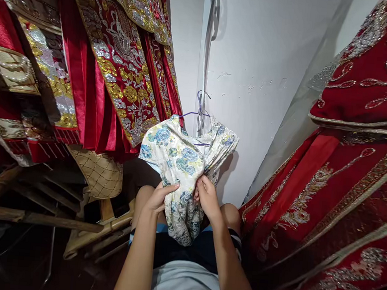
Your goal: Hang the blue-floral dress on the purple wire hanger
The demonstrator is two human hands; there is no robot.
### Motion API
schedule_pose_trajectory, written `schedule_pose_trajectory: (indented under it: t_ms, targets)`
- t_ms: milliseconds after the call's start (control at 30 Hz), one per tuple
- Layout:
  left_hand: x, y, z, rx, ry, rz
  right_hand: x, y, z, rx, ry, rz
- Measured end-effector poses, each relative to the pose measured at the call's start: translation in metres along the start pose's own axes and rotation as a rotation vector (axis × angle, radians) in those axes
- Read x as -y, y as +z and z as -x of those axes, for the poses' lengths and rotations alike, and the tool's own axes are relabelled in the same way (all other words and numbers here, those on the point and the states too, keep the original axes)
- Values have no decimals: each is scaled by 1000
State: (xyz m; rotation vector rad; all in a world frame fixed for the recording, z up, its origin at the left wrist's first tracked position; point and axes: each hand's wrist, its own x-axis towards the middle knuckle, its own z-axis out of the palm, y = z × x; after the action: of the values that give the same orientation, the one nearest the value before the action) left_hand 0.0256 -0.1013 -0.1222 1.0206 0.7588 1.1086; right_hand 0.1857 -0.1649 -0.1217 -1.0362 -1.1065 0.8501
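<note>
A white top with blue and yellow flowers (186, 162) hangs in front of me on a thin purple hanger (198, 111). Its lower part is bunched and droops above my lap. My left hand (161, 195) grips the fabric at the left side, thumb on the front and the other fingers hidden behind. With its thumb and fingers closed, my right hand (205, 192) pinches the cloth at the right front edge. The hanger's hook sits close to a narrow upright metal strip (205, 64) on the wall.
Red garments with gold and silver embroidery (119, 60) hang on the left, and red beaded gowns (357, 179) on the right. A pale wall (253, 55) stands ahead. Bamboo or wooden furniture (46, 217) is at the lower left, near my knee.
</note>
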Motion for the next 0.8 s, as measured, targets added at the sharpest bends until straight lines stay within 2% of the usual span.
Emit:
schedule_pose_trajectory:
  t_ms: [67,100,200,233,267,300,367,400,500,600,667,800]
  targets:
    - [1,-1,-5,-45,23,-17,2,-3,2,-45,3,-12]
    - [3,-1,-7,-137,98,-56,4,-4,2,-76,10,-15]
    - [19,5,-8,-572,478,-282,6,-5,4,-87,53,-4]
    - [27,9,-6,-625,580,-374,6,-4,4,-63,70,3]
    - [36,15,-3,-584,645,-462,6,-1,4,-29,88,9]
    - [44,20,1,-465,673,-537,6,2,4,5,101,12]
    - [58,32,8,-189,647,-628,7,8,2,66,112,8]
    - [62,36,10,-108,625,-648,7,11,-1,91,113,2]
    - [64,40,11,-83,618,-698,16,12,-18,104,135,-18]
    - [58,37,6,-27,636,-852,40,2,-59,9,161,-64]
    - [53,37,0,76,610,-1031,63,-7,-97,-65,211,-116]
    - [42,44,-13,335,463,-1512,112,-14,-164,-113,208,-159]
